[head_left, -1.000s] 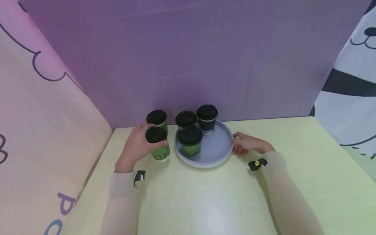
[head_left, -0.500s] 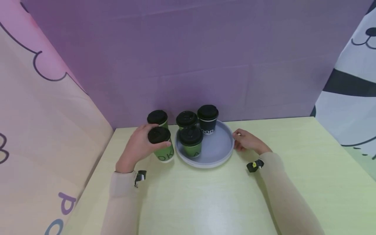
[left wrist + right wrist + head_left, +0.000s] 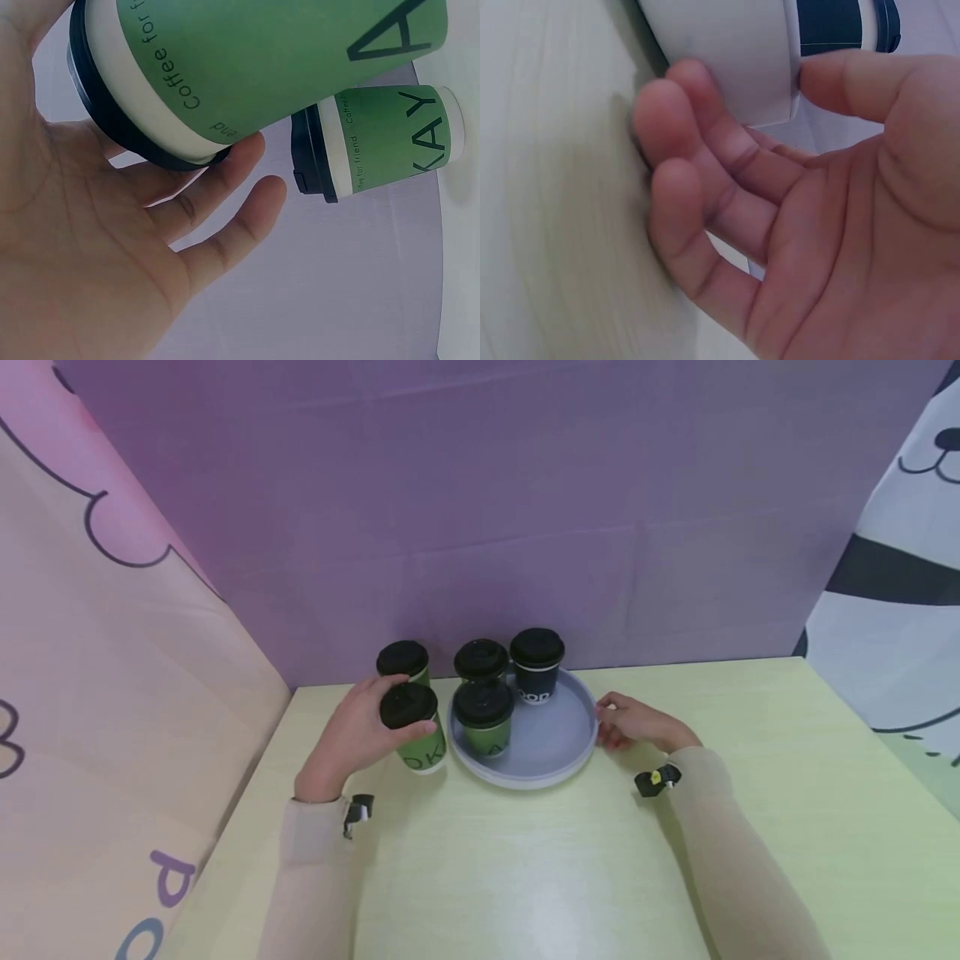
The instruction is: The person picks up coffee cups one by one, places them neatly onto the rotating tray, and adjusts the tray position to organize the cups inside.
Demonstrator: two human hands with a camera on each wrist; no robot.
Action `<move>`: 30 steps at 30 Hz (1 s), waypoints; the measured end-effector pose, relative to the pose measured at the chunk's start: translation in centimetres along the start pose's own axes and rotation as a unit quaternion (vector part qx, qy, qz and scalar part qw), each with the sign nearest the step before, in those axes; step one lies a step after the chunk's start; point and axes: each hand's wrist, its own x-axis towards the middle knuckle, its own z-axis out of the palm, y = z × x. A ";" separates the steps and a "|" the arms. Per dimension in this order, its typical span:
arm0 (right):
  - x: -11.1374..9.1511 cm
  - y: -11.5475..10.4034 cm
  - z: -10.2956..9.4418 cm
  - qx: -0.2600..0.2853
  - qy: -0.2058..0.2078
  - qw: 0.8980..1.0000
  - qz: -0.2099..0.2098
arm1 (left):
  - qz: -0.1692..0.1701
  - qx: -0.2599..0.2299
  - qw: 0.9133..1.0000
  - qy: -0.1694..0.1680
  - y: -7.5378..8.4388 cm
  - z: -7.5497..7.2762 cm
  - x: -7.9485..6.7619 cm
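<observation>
The left hand [image 3: 351, 737] grips a cup [image 3: 422, 748], now nearer the tray [image 3: 553, 745] but still off it, while the right hand [image 3: 643, 725] pinches the tray's rim [image 3: 525, 783].

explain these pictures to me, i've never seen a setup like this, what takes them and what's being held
There is no robot here: these are a person's two bare hands. The wide pictures come from a camera on the head, looking forward and down. The two close-ups come from cameras worn on each wrist.

On the table is a round tray. In it stand a dark cup and a green cup; a third cup, partly hidden behind the green one, seems to stand there too. Another green cup is left of the tray.

The left hand holds a lidded green cup, slightly tilted, near the tray. The right hand grips the tray's rim.
</observation>
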 end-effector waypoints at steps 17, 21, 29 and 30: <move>0.1 -0.4 0.0 0.024 -0.044 0.999 0.016 | 0.031 0.001 0.999 -0.013 1.2 -0.5 -0.4; 0.0 -0.6 0.1 0.028 -0.052 0.998 0.021 | 0.039 -0.005 0.999 -0.016 1.7 -0.6 -0.6; -0.1 -0.9 0.0 0.033 -0.066 0.997 0.028 | 0.058 -0.017 0.998 -0.021 2.9 -0.6 -0.9; -0.1 -1.0 0.0 0.029 -0.065 0.997 0.027 | 0.060 -0.018 0.998 -0.020 3.0 -0.6 -0.9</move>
